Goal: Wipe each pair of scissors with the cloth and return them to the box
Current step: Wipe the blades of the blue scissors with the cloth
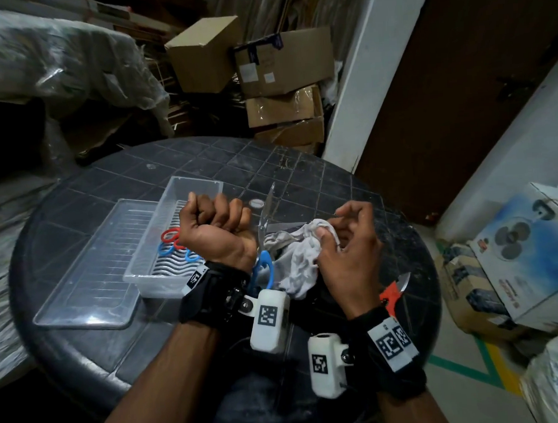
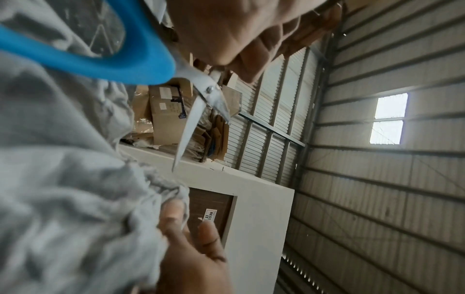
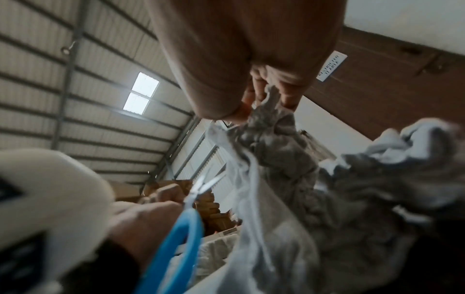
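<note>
Left hand (image 1: 218,226) has its grip clenched round the blue-handled steel scissors (image 1: 264,241), blades splayed, tips away from the body. Right hand (image 1: 346,240) pinches the crumpled white cloth (image 1: 298,259) just right of the blades. Clear plastic box (image 1: 163,267) waits left, nearer the left hand.

The round dark desk (image 1: 123,351) has a tiled pattern on its top. Behind it, brown cardboard boxes (image 1: 281,64) are stacked beside a white pillar (image 1: 356,108) and a brown door (image 1: 459,86). The walls are corrugated metal sheets (image 2: 377,199) with one small bright window (image 2: 388,118). A green and yellow line (image 1: 476,362) marks the floor.
</note>
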Demonstrator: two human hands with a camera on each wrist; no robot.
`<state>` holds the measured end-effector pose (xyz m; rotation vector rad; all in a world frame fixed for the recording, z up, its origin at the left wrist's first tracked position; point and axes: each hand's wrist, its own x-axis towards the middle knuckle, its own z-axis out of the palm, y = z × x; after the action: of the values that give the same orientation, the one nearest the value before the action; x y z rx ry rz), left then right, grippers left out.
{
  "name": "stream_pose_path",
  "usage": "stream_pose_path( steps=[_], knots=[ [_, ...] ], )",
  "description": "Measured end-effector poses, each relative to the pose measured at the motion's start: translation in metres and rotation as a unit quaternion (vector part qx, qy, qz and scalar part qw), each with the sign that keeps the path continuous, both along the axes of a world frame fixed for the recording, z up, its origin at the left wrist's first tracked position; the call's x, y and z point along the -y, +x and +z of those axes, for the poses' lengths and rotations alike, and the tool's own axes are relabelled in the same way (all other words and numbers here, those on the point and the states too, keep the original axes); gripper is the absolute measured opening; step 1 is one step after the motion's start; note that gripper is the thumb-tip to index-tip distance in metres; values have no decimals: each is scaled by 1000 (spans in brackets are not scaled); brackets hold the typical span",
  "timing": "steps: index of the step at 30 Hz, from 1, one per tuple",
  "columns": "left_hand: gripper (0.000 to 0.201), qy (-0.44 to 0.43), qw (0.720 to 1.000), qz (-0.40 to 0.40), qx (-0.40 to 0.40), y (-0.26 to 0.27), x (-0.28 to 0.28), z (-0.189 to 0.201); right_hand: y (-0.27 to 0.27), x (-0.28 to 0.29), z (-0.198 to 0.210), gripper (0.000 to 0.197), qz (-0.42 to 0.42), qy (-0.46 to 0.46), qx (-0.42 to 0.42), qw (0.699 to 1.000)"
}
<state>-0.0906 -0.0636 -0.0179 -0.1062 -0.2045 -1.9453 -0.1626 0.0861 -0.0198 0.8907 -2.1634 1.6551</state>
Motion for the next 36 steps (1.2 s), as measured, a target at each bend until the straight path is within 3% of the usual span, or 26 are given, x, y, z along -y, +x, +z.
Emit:
stream_pose_path(
  steps=[4,8,11,14,19,24,28,36],
  knots=[
    [44,50,998,-13,-23,-2,6,-6,17,10,-5,28,26,-103,191,976],
    [44,54,998,-29,-27,-3,8,-9,24,19,-8,23,96,-171,387,901],
    [41,54,998,-35,-27,-1,7,-8,24,21,-3,19,146,-215,450,854],
    [46,65,997,-38,-31,-1,8,-7,22,18,1,40,184,-228,484,824],
    [54,66,996,-46,-25,-1,6,-5,22,16,-1,48,219,-195,464,836],
    [53,67,996,-49,-23,-1,4,-3,19,17,0,27,201,-140,426,871],
    [53,63,997,-47,-24,-1,3,-3,19,24,-4,16,190,-135,411,882],
    [53,42,998,-53,-14,-2,2,-4,21,31,-6,22,174,-98,368,908]
  ],
)
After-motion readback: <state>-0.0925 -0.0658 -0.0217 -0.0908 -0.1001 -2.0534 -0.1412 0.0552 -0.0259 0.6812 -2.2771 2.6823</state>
